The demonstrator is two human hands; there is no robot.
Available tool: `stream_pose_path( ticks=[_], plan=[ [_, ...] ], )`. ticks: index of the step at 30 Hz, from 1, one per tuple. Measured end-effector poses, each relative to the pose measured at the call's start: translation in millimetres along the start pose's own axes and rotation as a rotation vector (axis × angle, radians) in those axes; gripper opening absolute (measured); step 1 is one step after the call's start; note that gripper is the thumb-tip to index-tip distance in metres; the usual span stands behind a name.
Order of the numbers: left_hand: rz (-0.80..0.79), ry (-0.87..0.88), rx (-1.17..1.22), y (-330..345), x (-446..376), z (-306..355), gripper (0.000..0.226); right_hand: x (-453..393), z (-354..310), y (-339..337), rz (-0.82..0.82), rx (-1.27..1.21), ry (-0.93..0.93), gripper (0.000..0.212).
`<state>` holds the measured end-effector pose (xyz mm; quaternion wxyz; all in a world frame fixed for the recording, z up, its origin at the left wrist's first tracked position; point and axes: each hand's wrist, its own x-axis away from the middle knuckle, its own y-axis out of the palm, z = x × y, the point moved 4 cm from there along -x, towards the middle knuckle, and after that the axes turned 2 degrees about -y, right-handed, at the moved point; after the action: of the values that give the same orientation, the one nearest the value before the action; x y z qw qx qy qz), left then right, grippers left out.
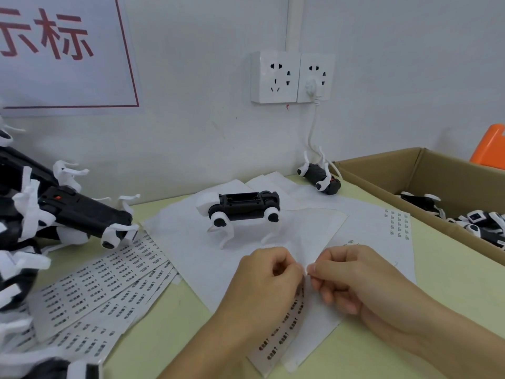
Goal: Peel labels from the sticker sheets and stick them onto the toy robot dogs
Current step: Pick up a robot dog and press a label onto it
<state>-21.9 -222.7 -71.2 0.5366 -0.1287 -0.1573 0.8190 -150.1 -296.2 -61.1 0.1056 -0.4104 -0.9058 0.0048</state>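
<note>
A black-and-white toy robot dog [240, 210] stands on white paper in the middle of the table, its open battery bay facing up. In front of it my left hand [266, 280] pinches the top edge of a sticker sheet [284, 329] printed with small black labels. My right hand [352, 277] pinches the same spot from the right, fingertips meeting the left hand's at the sheet's edge. Whether a label is lifted is too small to tell.
A fan of label sheets [101, 288] lies at the left. A pile of toy dogs [54, 214] fills the left edge. Another dog [321, 177] lies on its back near the wall. A cardboard box [382, 173] with more dogs stands at the right.
</note>
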Motion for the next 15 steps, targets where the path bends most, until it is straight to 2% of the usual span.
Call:
stream_pose_path(
  ticks=[5,9,12,15],
  plan=[
    [-0.004,-0.014,-0.002,0.1,0.5,1.4,0.023,0.9,-0.4,-0.2,0.004,0.002,0.031,0.031],
    [0.016,-0.030,0.012,-1.3,0.9,0.3,0.022,2.5,-0.8,-2.9,0.004,0.042,0.078,0.017],
    [0.055,-0.035,0.019,-2.1,1.5,-0.9,0.021,5.4,-3.5,-8.8,-0.011,0.189,0.146,0.013],
    [0.128,-0.032,0.076,-3.3,1.9,-1.9,0.021,7.9,-9.8,-22.2,0.007,0.484,0.161,0.028]
  ],
)
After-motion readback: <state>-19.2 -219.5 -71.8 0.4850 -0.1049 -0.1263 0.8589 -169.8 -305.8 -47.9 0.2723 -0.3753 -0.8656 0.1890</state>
